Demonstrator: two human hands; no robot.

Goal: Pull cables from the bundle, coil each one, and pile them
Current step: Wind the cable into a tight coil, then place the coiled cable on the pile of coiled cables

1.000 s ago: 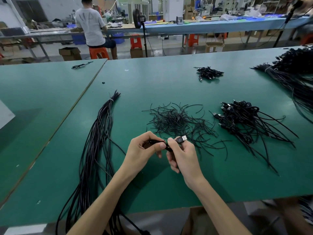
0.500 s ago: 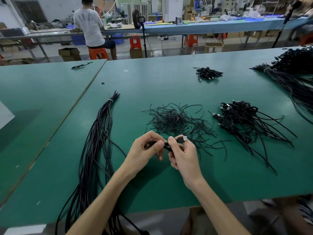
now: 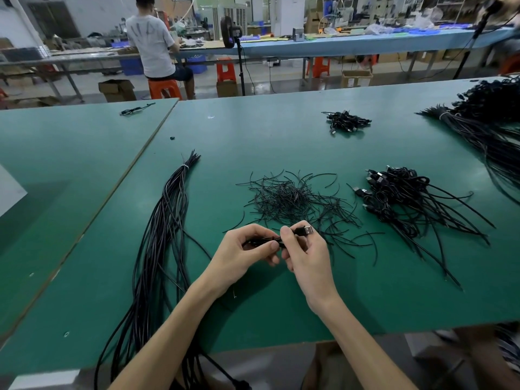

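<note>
Black cable (image 3: 303, 231) still pinched between left hand (image 3: 242, 256), right hand (image 3: 308, 258).

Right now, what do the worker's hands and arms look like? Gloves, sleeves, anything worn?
Left hand and right hand are bare: no gloves, rings or tape visible. Left forearm and right forearm are uncovered down to the frame edge; no sleeve, watch or wristband in view.
</note>
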